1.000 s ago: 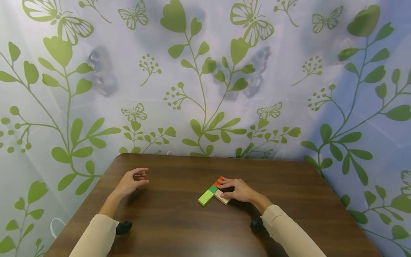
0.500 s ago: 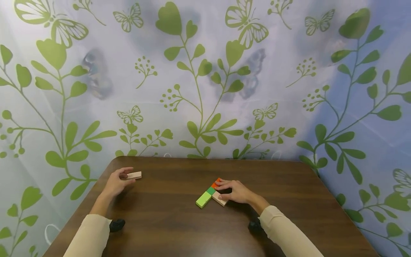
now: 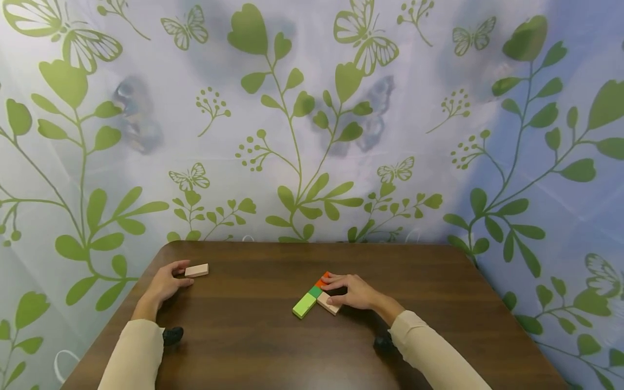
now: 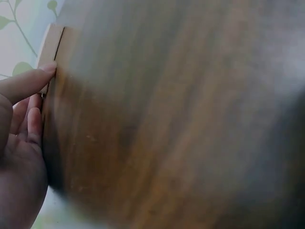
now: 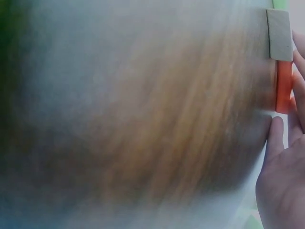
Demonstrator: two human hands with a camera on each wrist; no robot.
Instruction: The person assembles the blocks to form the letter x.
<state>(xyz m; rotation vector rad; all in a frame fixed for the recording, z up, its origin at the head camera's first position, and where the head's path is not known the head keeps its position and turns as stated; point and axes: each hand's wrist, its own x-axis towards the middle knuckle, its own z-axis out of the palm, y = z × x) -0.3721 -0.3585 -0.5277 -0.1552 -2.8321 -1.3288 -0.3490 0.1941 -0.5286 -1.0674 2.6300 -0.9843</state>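
Observation:
A plain wooden block (image 3: 196, 270) lies at the table's far left. My left hand (image 3: 164, 283) is at its left end, thumb and fingers parted; in the left wrist view the thumb tip overlaps the lower part of the block (image 4: 51, 45). Right of the middle, a light green block (image 3: 304, 305), a dark green block (image 3: 315, 292) and an orange block (image 3: 322, 280) form a slanted row. A second wooden block (image 3: 327, 304) sits against the row's right side. My right hand (image 3: 358, 292) rests there, fingers on the orange block and thumb on this wooden block, partly covering both.
The brown wooden table (image 3: 244, 336) reaches back to a hanging cloth (image 3: 273, 135) with green leaves and butterflies. Dark wrist-worn devices show under both sleeves, one at the left wrist (image 3: 173, 336), the other at the right (image 3: 384, 344).
My left hand has moved left, uncovering the wooden block, which was out of sight a second ago. The right hand stays at the coloured row. The whole head view has shifted slightly.

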